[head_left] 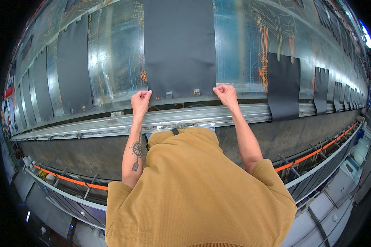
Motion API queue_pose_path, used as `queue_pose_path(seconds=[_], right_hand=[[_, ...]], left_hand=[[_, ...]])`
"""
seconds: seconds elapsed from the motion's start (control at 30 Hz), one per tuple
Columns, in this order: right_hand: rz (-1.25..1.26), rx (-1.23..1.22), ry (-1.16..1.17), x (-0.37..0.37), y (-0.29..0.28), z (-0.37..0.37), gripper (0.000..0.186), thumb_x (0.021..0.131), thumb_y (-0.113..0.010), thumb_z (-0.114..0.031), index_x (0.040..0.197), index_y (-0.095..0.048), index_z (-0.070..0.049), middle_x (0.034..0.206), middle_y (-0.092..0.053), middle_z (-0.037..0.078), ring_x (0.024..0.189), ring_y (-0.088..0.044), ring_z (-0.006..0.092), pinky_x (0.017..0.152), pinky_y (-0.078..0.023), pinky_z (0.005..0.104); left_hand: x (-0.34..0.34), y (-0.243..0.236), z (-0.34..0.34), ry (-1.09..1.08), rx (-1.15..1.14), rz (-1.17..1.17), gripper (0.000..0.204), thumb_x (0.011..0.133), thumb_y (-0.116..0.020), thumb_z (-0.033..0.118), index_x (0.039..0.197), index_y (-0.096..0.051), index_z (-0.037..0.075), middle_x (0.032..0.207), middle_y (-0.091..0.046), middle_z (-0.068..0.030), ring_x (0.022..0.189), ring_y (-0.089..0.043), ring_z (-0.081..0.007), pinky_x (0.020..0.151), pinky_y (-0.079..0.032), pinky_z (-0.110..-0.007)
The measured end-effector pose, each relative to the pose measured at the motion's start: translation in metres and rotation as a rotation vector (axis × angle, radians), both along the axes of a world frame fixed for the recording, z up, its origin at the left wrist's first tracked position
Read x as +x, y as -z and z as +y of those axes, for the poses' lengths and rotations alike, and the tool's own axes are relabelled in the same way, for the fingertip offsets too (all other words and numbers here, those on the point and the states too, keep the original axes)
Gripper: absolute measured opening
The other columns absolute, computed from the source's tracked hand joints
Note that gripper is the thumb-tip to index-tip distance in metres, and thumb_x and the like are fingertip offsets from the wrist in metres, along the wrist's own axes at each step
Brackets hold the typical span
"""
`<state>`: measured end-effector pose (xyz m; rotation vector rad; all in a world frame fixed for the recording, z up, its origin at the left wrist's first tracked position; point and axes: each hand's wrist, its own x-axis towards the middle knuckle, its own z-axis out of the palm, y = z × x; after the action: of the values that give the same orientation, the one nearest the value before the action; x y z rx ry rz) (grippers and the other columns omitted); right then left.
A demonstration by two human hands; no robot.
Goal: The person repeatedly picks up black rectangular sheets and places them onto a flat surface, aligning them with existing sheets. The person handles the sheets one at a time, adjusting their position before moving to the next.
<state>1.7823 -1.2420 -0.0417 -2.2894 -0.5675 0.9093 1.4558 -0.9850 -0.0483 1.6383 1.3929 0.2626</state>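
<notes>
In the frame's upper centre, a smooth, matte, dark rectangular sheet (179, 45) lies on the glossy table (119, 45); left hand (141, 101) and right hand (226, 96), well apart, each pinch a lower corner.

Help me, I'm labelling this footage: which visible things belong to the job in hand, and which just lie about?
Job in hand:
left hand and right hand, pinching near corners
wide dark sheet
long table beneath

Apparently lying about:
left dark sheet
shorter right dark sheet, untouched
orange strip
</notes>
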Motion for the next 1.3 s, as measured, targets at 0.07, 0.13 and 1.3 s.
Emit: queue_pose_path(seconds=[0.07,0.13,1.3], right_hand=[[-0.013,0.025,-0.009,-0.001,-0.001,0.001,0.03,0.086,-0.08,-0.032,0.089,-0.078,-0.002,0.076,-0.076,0.009,0.069,-0.072,0.0184,0.067,-0.055,0.0338],[0.002,0.029,0.003,-0.001,-0.003,-0.001,0.03,0.086,-0.08,-0.032,0.089,-0.078,-0.002,0.076,-0.076,0.009,0.068,-0.071,0.0181,0.066,-0.055,0.0334],[-0.124,0.037,0.024,-0.013,-0.004,0.001,0.033,0.09,-0.075,-0.037,0.086,-0.074,-0.004,0.073,-0.073,0.009,0.067,-0.069,0.0226,0.066,-0.054,0.0368]], left_hand=[[-0.001,-0.002,0.001,-0.013,-0.023,-0.005,0.028,0.089,-0.082,0.025,0.09,-0.077,-0.002,0.071,-0.071,-0.003,0.063,-0.06,-0.0076,0.062,-0.05,-0.026],[-0.002,-0.002,-0.001,-0.006,-0.009,-0.02,0.028,0.089,-0.083,0.025,0.091,-0.077,-0.002,0.072,-0.071,-0.0032,0.064,-0.06,-0.0076,0.062,-0.05,-0.026],[-0.012,0.003,-0.008,-0.038,-0.009,-0.043,0.029,0.09,-0.081,0.027,0.094,-0.078,-0.001,0.074,-0.072,-0.0039,0.067,-0.063,-0.0093,0.066,-0.053,-0.027]])
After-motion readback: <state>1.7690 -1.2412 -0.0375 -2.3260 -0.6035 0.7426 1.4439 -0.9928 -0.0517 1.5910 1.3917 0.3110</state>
